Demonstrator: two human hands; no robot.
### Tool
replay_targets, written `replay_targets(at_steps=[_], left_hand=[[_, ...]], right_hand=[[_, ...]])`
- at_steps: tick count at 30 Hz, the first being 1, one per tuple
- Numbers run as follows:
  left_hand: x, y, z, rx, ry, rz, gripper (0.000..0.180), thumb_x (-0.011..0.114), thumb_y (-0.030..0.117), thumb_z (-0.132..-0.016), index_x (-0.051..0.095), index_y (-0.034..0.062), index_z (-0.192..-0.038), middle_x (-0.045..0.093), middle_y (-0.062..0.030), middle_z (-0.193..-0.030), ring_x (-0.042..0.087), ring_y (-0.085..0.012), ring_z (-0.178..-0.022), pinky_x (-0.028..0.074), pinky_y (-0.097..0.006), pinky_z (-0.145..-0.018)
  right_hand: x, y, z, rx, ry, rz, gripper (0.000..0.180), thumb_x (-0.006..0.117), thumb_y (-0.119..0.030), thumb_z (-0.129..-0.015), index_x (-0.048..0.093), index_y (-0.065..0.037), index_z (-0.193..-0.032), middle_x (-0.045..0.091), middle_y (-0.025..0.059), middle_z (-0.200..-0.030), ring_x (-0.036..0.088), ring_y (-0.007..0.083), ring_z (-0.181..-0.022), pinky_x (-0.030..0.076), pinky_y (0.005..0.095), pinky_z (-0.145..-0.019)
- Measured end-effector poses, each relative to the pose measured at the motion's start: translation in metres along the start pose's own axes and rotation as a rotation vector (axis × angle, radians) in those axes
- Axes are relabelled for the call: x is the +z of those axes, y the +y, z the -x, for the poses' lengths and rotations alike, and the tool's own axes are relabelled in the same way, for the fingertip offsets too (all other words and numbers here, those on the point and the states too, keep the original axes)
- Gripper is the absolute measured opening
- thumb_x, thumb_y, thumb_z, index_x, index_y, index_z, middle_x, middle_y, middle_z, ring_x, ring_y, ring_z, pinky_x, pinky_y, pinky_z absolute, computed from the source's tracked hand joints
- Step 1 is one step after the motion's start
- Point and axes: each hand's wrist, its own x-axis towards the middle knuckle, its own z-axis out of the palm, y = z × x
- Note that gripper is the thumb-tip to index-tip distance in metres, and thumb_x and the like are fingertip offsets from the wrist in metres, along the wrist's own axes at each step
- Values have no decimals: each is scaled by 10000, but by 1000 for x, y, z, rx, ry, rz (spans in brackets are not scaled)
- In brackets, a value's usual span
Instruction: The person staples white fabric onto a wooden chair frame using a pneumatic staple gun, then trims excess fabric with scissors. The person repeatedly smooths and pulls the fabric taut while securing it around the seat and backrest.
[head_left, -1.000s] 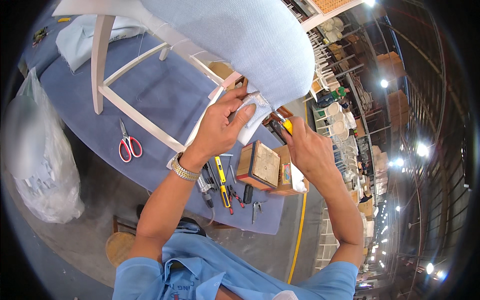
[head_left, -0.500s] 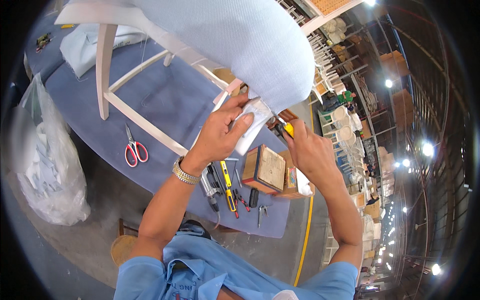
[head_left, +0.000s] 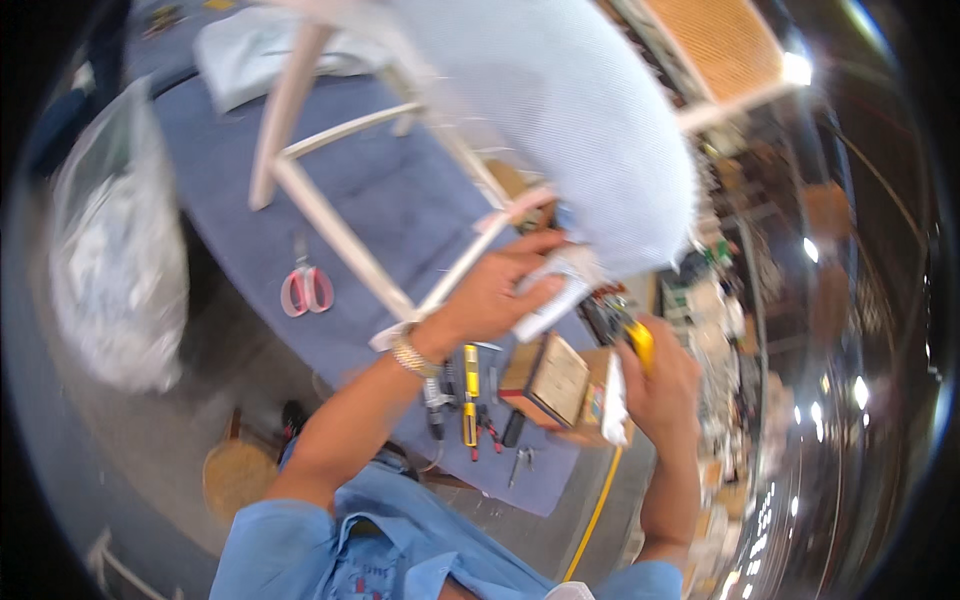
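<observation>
A white wooden chair frame lies across the blue-grey work table, with light-blue woven upholstery filling the upper middle. At the cover's near corner, my left hand is closed on a crumpled white flap, thumb on top; its fingertips are partly hidden. My right hand grips a yellow-and-black handled tool, held to the right of the flap and apart from the cover. The tool's tip is blurred.
Red-handled scissors, a yellow level-like tool, pliers and a wooden box lie on the table. A clear bag of scraps stands left; a round stool is below.
My right hand has pulled the yellow-and-black tool away from the cover's edge, down and to the right. My left hand keeps its hold on the flap. The whole view has shifted.
</observation>
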Motion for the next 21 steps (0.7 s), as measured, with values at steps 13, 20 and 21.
replay_targets(at_steps=[13, 20, 21], left_hand=[[-151, -29, 473, -1239, 941, -580, 286, 615, 225, -955, 737, -29, -1005, 717, -101, -807, 665, -149, -729, 520, -350, -627], [-209, 51, 517, -1117, 1564, -445, 259, 639, 203, -930, 728, 0, -1064, 707, -84, -897, 668, -183, -751, 545, -348, -636], [-234, 47, 508, -1048, 1582, -463, 240, 642, 192, -918, 749, -3, -1010, 703, -79, -835, 653, -171, -691, 527, -336, -592]], right_hand=[[374, 60, 273, 934, -394, -1082, 200, 566, -43, -951, 553, -12, -1148, 568, 74, -761, 542, 141, -494, 462, 304, -440], [443, 73, 256, 728, -100, -571, 365, 630, -159, -986, 576, 52, -1279, 656, 195, -1145, 644, 270, -1007, 530, 390, -880], [440, 74, 238, 778, -85, -651, 385, 627, -169, -990, 571, 53, -1299, 643, 197, -1206, 629, 265, -1071, 517, 387, -924]])
